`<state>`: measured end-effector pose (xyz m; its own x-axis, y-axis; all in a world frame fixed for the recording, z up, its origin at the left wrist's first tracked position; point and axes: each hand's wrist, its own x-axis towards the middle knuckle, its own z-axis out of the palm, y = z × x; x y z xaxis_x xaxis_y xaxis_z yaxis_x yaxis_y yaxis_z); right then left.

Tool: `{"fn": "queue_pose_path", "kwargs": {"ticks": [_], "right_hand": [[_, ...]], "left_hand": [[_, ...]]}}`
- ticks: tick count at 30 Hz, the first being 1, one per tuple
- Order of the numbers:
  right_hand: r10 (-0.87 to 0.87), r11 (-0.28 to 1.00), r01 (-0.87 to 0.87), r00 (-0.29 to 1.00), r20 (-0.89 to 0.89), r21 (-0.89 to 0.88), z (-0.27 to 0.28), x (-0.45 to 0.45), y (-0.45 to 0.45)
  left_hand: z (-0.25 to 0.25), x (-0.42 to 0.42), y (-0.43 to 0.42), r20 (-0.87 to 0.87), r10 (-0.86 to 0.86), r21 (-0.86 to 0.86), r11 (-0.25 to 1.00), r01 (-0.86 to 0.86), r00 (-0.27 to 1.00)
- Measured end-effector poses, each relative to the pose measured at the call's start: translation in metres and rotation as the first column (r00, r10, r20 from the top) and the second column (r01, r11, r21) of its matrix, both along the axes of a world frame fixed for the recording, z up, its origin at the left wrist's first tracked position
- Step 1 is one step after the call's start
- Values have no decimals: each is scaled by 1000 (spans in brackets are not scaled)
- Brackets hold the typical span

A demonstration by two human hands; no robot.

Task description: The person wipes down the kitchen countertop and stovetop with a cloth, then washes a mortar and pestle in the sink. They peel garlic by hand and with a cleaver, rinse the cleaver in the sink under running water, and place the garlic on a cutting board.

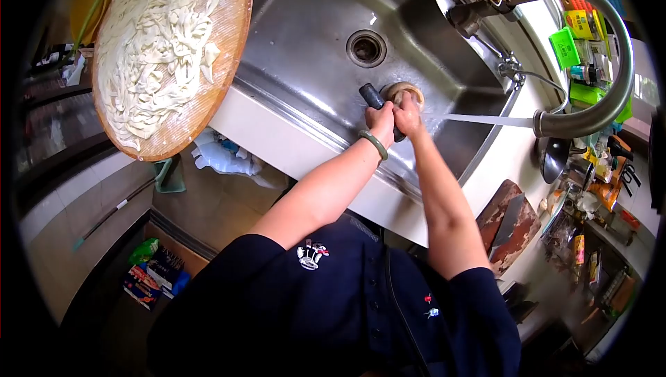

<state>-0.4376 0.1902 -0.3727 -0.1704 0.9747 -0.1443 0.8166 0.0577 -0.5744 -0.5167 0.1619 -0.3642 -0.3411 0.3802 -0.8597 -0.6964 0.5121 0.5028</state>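
Our left hand (379,120) grips a dark cylinder (372,95), its long axis slanting upper left to lower right; our right hand (408,113) grasps a round tan bowl (401,88).

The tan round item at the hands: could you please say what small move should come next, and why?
Perhaps ease the tan round item toward the running water, since that appears to land just beside the right hand.

noodles (163,47) on tray (241,9), left of sink (298,37) | rod (370,95) over sink, before drain (366,49) | faucet (625,58) right | knife (508,219) on board (529,217)
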Motion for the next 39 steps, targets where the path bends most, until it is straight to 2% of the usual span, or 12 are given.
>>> {"fn": "queue_pose_path", "kwargs": {"ticks": [2,8,9,10,12,15,19,25,28,30,34,39], "right_hand": [[395,839,-273,900,183,-470,28,6,32],[183,851,-218,976,-120,-478,26,21,27],[-304,822,24,864,-402,-569,54,19,18],[-698,678,190,470,-541,-710,72,20,11],[-680,717,163,378,-628,-678,68,33,4],[-851,524,-148,-66,-521,-839,86,19,-2],[-663,730,135,377,-647,-670,57,16,-3],[-777,626,-46,45,-628,-778,110,14,-19],[-723,689,193,244,-646,-699,100,36,4],[-712,683,241,6,-702,-690,76,55,18],[-710,695,136,290,-642,-706,96,43,22],[-746,665,264,280,-604,-699,76,22,33]], "left_hand": [[12,-3,2,83,42,-29,999,-40,996],[28,-13,6,165,82,38,995,-89,983],[21,-14,6,173,53,29,998,-58,984],[18,-15,7,182,20,21,999,-24,983],[32,-13,3,143,42,28,999,-47,989],[53,-10,-3,151,85,111,989,-103,985],[90,-6,-10,95,-126,342,936,86,987],[94,-1,4,182,-370,545,809,220,911],[104,20,1,179,-155,543,839,34,971],[79,19,4,276,-90,460,887,-49,957],[55,13,-6,474,15,277,946,-166,880],[54,15,-7,513,-30,284,949,-136,858]]}}
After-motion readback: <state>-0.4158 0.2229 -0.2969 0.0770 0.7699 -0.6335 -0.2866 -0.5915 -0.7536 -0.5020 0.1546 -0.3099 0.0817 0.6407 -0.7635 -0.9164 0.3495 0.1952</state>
